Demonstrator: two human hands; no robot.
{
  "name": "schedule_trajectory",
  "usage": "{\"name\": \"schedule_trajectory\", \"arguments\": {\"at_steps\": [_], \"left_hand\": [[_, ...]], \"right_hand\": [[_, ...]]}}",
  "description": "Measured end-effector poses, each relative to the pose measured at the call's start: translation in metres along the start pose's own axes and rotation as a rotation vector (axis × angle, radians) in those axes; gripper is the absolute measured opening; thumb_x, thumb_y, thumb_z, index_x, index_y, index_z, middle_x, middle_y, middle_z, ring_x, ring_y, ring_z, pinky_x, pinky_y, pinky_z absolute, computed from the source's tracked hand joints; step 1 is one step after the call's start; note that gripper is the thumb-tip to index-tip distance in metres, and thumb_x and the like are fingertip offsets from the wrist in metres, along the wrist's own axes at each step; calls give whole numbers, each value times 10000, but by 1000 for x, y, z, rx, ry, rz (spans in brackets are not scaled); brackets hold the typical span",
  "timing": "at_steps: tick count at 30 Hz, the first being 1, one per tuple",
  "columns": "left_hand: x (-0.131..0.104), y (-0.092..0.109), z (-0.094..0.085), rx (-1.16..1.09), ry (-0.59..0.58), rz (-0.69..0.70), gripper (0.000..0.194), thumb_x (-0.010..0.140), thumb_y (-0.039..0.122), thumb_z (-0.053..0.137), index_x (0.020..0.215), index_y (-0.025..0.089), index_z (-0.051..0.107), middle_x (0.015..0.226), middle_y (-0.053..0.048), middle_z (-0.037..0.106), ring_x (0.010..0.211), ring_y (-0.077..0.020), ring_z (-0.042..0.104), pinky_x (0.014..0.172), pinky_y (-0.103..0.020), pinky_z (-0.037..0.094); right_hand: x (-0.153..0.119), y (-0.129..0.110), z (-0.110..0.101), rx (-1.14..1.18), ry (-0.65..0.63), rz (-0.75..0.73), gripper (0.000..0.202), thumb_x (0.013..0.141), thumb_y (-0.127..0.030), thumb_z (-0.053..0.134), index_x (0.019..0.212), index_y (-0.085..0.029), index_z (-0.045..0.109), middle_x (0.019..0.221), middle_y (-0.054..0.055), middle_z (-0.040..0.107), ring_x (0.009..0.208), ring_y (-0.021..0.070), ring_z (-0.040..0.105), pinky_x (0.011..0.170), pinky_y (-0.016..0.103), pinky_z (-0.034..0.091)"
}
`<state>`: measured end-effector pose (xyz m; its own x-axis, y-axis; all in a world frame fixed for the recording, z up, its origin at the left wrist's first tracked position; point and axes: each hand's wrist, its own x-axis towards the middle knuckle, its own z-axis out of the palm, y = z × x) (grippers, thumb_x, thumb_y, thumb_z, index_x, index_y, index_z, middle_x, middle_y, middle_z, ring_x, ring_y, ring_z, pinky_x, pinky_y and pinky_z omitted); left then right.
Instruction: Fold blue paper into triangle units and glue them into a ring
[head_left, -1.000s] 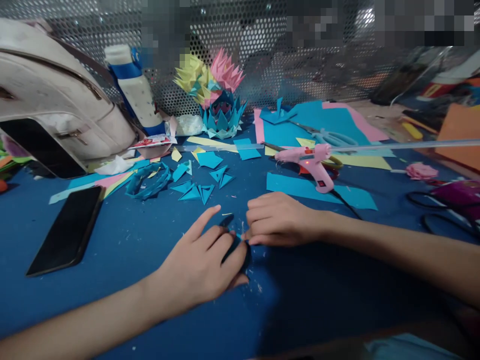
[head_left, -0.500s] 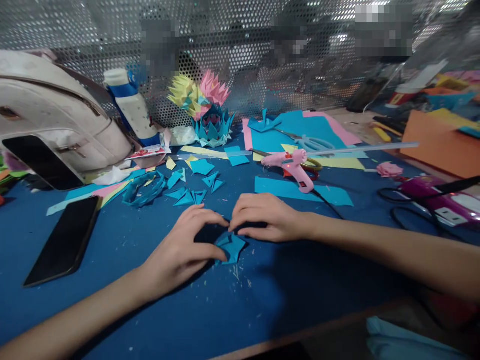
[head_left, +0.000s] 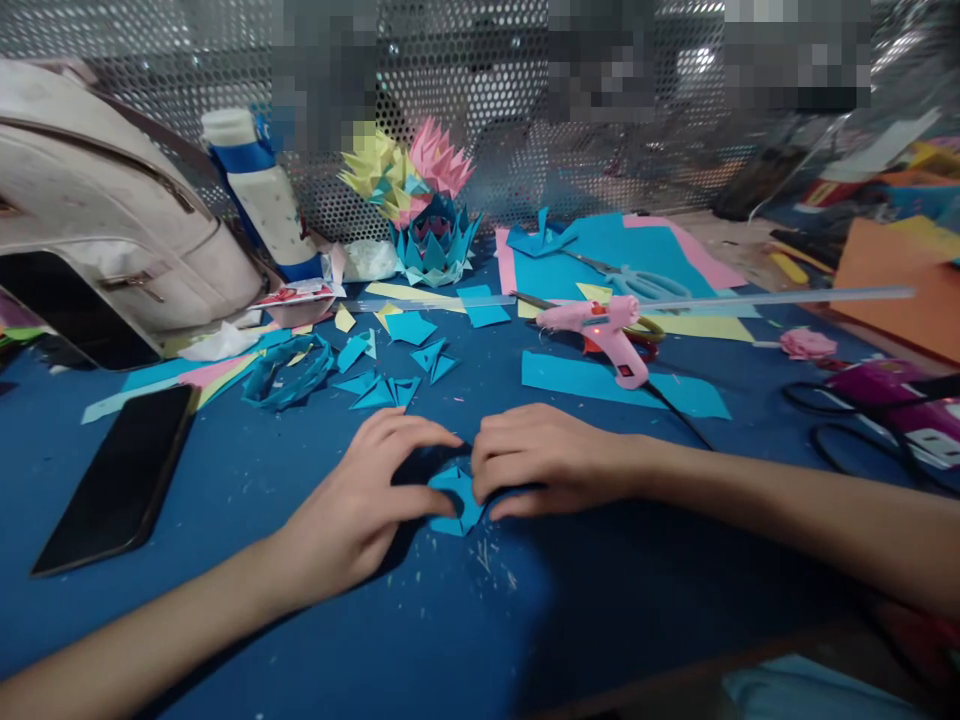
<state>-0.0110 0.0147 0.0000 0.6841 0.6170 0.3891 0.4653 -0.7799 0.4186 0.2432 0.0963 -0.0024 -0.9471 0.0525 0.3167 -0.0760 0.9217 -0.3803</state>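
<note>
A small piece of folded blue paper (head_left: 452,520) lies on the blue tabletop between my hands. My left hand (head_left: 371,490) has its thumb pressed on the paper's left part and its index finger reaching round the far side. From the right, the curled fingertips of my right hand (head_left: 540,455) press on the paper's right edge and cover part of it. Just beyond my hands are several pointed folded blue paper pieces (head_left: 381,388) and a ring of blue paper (head_left: 289,372).
A pink glue gun (head_left: 611,325) lies behind my right hand, its cord running right. Light-blue scissors (head_left: 652,283) rest on paper sheets. At left are a phone (head_left: 116,480) and a backpack (head_left: 150,230). Paper flowers (head_left: 439,160) and a bottle (head_left: 262,205) stand behind.
My right hand has come slightly nearer, its fingers now down on the folded paper's right edge. My left hand keeps its hold. The camera view has shifted slightly.
</note>
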Motion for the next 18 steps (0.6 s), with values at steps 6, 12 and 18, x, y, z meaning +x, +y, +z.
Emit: {"name": "schedule_trajectory", "arguments": {"at_steps": [6,12,18], "left_hand": [[-7,7,5,225,-27,220,288,1031,128,402,1145,151,666,1031,-61,710,970,-176,592,1078,-416,332],[-2,12,4,283,-36,256,310,1052,129,377,1117,123,681,897,-42,711,877,-162,626,1026,-384,368],[-7,18,4,336,-57,298,327,1035,104,369,1119,69,683,880,-53,691,864,-175,627,1074,-409,351]], "right_hand": [[1,1,-1,3,-29,15,226,1024,-332,494,962,-199,666,951,35,673,859,139,561,749,255,386],[2,2,0,78,-14,35,213,999,-349,540,1035,-172,652,991,57,671,899,144,571,782,242,412],[2,5,-1,54,9,20,218,1028,-320,481,1021,-192,657,977,49,666,854,136,553,753,249,393]]}}
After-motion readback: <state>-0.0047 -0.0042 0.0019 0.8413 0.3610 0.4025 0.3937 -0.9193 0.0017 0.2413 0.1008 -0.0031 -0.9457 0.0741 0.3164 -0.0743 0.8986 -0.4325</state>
